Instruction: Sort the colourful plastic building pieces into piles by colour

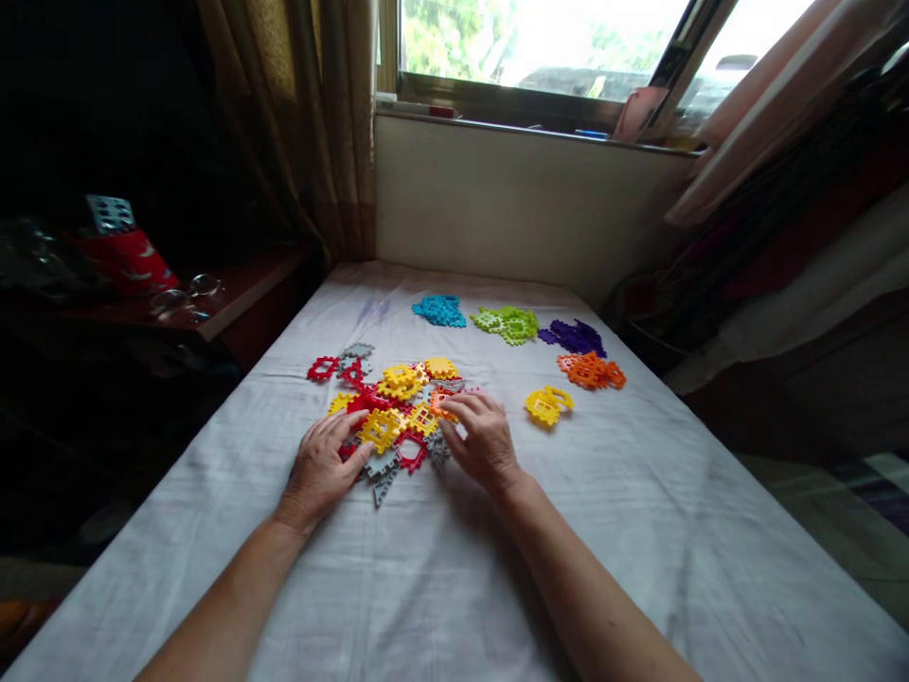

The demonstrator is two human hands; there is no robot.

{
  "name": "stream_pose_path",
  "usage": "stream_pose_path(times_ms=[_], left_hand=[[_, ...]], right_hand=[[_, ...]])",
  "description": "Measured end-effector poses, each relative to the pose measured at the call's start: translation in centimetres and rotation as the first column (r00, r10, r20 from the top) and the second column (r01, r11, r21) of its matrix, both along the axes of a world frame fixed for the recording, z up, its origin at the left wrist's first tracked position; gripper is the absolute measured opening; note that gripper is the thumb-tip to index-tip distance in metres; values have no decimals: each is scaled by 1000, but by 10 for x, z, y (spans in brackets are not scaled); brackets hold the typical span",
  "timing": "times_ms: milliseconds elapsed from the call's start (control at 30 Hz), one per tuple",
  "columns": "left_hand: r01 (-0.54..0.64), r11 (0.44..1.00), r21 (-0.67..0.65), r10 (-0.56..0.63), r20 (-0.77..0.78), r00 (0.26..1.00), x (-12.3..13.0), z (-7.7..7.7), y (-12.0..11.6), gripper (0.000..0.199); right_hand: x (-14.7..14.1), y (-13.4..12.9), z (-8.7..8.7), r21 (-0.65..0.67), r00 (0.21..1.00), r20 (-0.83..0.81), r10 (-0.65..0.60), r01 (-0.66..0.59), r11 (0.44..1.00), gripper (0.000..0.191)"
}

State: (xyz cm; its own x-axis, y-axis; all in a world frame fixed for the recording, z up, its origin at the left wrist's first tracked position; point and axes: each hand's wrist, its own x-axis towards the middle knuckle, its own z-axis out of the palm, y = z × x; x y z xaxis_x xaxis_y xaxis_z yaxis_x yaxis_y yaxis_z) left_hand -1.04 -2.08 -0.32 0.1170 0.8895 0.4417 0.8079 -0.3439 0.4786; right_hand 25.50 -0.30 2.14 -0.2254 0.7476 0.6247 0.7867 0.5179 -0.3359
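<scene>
A mixed pile of toothed plastic building pieces lies on the sheet between my hands, mostly red, yellow and grey. At its left side rests my left hand (323, 464), thumb and fingers apart, touching the edge around a yellow square piece (382, 431). My right hand (487, 440) reaches in from the right, its fingertips and thumb bent onto an orange piece (438, 402) at the pile's edge. Part of that piece is hidden by the fingers. A red piece (412, 453) and a grey triangular piece (385, 484) lie at the near side.
Sorted by colour, farther off, are blue pieces (440, 311), lime green pieces (507, 324), purple pieces (577, 337), orange pieces (591, 370) and yellow pieces (545, 406). Eyeglasses (186, 297) rest on a dark side table. A wall and window stand beyond the bed.
</scene>
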Motion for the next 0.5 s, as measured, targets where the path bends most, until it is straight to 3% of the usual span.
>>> stream_pose_path(times_ms=[100, 167, 267, 367, 500], left_hand=[[-16, 1000, 1, 16, -7, 1000, 2, -1, 0, 43], [-18, 1000, 6, 18, -7, 1000, 3, -1, 0, 42], [-8, 1000, 12, 8, -12, 1000, 4, -1, -1, 40], [3, 1000, 22, -2, -16, 1000, 4, -1, -1, 44], [34, 998, 48, -32, -40, 999, 2, -2, -1, 41]], right_hand=[[-41, -1, 3, -90, 987, 63, 148, -142, 986, 29], [-59, 0, 2, -155, 985, 74, 155, -142, 978, 33], [-72, 2, -2, -223, 995, 1, 104, -101, 970, 24], [-64, 9, -3, -235, 978, -202, 48, -96, 967, 18], [-7, 26, 0, -315, 869, -456, -190, 42, 948, 24]])
